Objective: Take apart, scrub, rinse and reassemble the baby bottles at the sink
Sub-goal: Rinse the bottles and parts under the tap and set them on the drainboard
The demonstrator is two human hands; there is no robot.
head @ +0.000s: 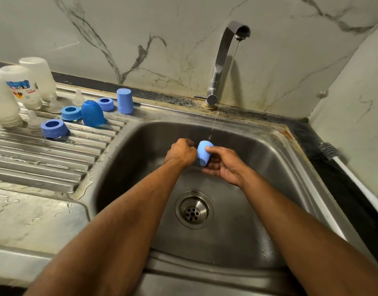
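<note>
Head view: a light blue bottle cap [203,153] is held over the sink [237,231] under a thin stream of water [224,86] from the tap [221,60], at about 12 o'clock from the drain [193,210]. The cap is gripped by the right hand [223,165], thumb on top, while the left hand [180,153] is clenched against it. At 10 o'clock, on the drainboard [45,159], upturned bottles [23,86], clear teats [78,97], blue rings [53,128] and caps [92,113] are stood. One bottle's printed label is seen but cannot be read. A bottle brush [354,180] is laid at 3 o'clock.

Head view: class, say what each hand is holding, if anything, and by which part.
The right hand holds a blue cap by its sides, under the water. The left hand is a closed fist beside it; whether it holds anything is unclear.
</note>
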